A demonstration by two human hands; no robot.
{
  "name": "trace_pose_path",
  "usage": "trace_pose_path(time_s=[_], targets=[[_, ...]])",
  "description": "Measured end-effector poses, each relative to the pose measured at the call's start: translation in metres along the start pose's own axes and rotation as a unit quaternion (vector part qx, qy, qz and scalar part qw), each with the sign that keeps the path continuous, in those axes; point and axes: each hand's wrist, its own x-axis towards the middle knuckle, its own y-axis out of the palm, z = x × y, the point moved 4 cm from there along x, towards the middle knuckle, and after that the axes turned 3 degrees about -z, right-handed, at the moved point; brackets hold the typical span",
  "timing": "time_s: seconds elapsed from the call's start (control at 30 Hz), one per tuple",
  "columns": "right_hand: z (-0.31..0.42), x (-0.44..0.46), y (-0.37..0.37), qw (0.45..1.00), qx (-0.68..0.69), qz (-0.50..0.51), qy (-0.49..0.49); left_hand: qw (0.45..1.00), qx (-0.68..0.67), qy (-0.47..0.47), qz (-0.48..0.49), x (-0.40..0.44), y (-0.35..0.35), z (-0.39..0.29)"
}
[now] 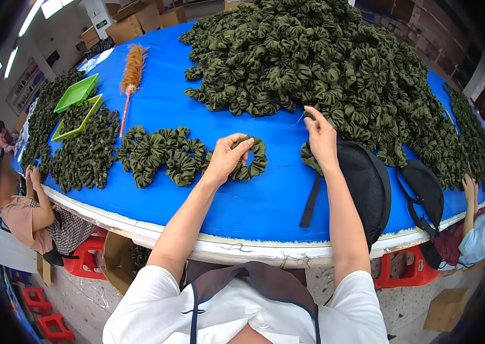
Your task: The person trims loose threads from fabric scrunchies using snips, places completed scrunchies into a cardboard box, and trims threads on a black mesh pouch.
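Note:
A dark green scrunchie (pixel 258 157) is held by my left hand (pixel 230 156), thumb and fingers closed on its upper left side. My right hand (pixel 320 135) is raised near the front edge of the big scrunchie pile (pixel 311 63), thumb and forefinger close together. A thin pale thread hangs beside those fingertips; whatever they pinch is too small to make out. Left of my left hand lies a small group of scrunchies (pixel 165 153) on the blue table (pixel 254 200). Another scrunchie (pixel 310 156) lies partly hidden beside my right wrist.
A black mesh bag (pixel 363 183) lies by my right forearm, with a smaller black bag (pixel 423 189) further right. A feather duster (pixel 133 71), green baskets (pixel 77 92) and more scrunchies (pixel 87 155) are at left. One co-worker (pixel 24 212) sits left, another (pixel 480 229) right.

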Motion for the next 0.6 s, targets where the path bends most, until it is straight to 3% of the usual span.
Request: trace_pose_path(time_s=[0.1,0.17,0.33,0.6], targets=[[0.017,-0.022,0.016,0.999,0.042,0.015,0.005,1.0,0.015,0.006,0.005,-0.002,0.006,-0.001],[0.041,-0.043,0.03,0.981,0.101,0.167,0.001,0.999,0.031,0.013,0.006,-0.004,0.01,0.0],[0.056,-0.061,0.044,0.98,0.051,0.161,-0.104,0.996,0.076,0.045,-0.006,-0.006,0.01,0.004],[0.053,-0.064,0.044,0.98,0.01,0.136,-0.147,0.992,0.109,0.052,-0.028,-0.007,0.005,0.015]])
